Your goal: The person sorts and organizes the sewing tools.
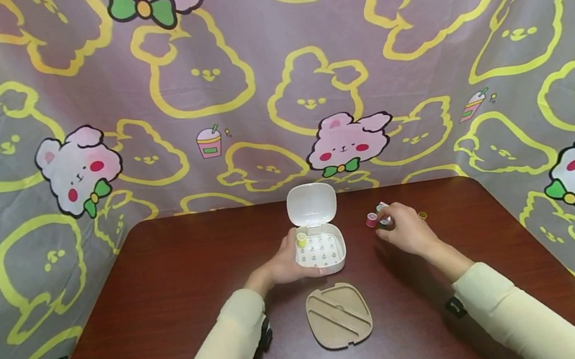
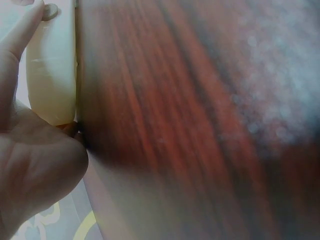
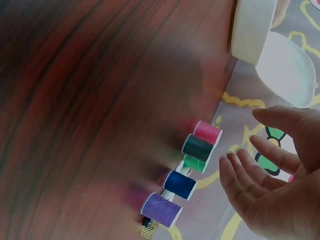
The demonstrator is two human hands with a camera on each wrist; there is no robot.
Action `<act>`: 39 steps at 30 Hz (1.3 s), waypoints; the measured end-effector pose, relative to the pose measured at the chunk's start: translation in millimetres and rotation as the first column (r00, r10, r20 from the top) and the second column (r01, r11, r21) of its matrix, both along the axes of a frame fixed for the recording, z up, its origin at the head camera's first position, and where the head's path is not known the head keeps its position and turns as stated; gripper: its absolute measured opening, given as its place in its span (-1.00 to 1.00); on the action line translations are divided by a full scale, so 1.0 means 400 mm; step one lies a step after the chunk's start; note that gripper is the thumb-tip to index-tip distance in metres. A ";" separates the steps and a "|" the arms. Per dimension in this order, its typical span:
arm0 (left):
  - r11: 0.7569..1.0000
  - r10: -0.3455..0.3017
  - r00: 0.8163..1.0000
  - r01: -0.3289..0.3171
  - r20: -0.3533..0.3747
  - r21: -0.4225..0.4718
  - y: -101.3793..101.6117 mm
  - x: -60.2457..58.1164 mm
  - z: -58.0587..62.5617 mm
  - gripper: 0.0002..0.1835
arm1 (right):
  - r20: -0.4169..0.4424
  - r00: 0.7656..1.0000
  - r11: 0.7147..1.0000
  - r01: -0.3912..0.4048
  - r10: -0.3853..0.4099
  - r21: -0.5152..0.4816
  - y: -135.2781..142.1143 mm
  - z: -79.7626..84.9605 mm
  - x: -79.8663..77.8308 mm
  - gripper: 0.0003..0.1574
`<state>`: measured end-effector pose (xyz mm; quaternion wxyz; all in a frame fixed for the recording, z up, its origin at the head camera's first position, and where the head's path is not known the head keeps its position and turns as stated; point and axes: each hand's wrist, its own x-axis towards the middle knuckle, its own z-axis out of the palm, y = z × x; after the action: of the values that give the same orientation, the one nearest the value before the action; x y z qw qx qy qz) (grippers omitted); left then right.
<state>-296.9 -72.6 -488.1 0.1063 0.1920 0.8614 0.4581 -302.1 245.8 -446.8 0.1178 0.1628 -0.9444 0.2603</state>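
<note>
My left hand (image 1: 284, 261) grips the left side of a white plastic box (image 1: 340, 258), its hinged lid raised. Inside, a yellow thread spool (image 1: 302, 240) stands at the back left corner among rows of small pegs. In the left wrist view, the thumb (image 2: 20, 37) lies along the box wall (image 2: 52, 75). My right hand (image 1: 408, 229) hovers near several thread spools, its fingers loosely bent and holding nothing. The right wrist view shows pink (image 3: 207, 132), dark green, green, blue (image 3: 180, 185) and purple spools (image 3: 161, 210) standing on the table, partly hidden by the hand in the head view.
A tan tray insert (image 1: 339, 316) with diagonal ridges lies in front of the box on the brown wooden table (image 1: 166, 278). A small yellow round item (image 1: 423, 215) sits right of the spools. Patterned cloth (image 1: 247, 84) surrounds the table's back and sides.
</note>
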 end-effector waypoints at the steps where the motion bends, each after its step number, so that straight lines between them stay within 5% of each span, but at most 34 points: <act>1: 1.000 -0.001 1.000 0.001 -0.002 0.000 0.000 0.000 0.000 0.20 | 0.002 1.000 1.000 0.007 -0.007 0.000 0.002 0.000 -0.001 -0.70; 18: 0.999 -0.011 1.000 0.010 0.007 0.031 0.001 0.008 0.015 0.18 | 0.035 0.996 0.996 0.086 -0.088 0.036 0.013 -0.009 -0.005 -0.62; 39: 1.000 -0.001 1.000 0.001 -0.005 0.025 -0.001 -0.001 -0.007 0.19 | 0.128 0.986 0.993 0.097 -0.105 0.068 -0.002 -0.016 -0.012 -0.47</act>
<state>-297.1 -73.1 -490.9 0.1022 0.1948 0.8558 0.4681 -306.8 245.2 -453.0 0.0633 0.1010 -0.9647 0.2350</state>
